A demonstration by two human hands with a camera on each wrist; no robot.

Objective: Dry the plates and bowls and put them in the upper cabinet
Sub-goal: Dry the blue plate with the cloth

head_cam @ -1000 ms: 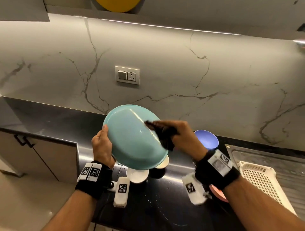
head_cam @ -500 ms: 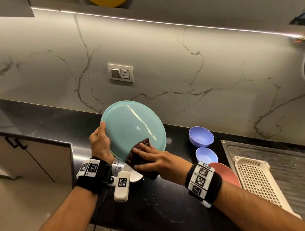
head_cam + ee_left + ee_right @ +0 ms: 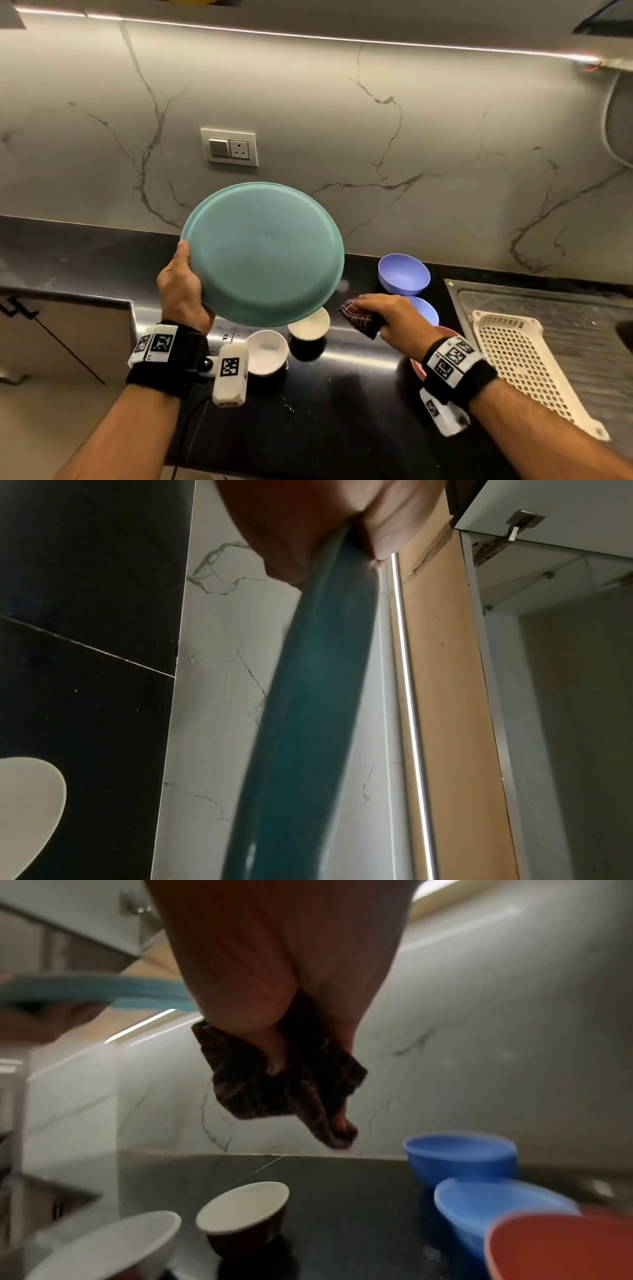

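1. Gripping the teal plate (image 3: pixel 263 253) by its left rim, the left hand (image 3: pixel 181 291) holds it tilted above the bench (image 3: pixel 342 411), underside toward the head camera.
2. The right hand (image 3: pixel 390 317) is clamped on a dark cloth (image 3: pixel 359 317), just right of the plate and apart from it.
3. Below stand two white bowls (image 3: pixel 267 353), two blue bowls (image 3: pixel 404 274) and a red bowl (image 3: pixel 561 1250).
4. A white rack (image 3: pixel 513 359) lies at the right.

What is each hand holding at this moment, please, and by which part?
The left hand grips the teal plate by its left rim. The right hand holds the bunched dark cloth.
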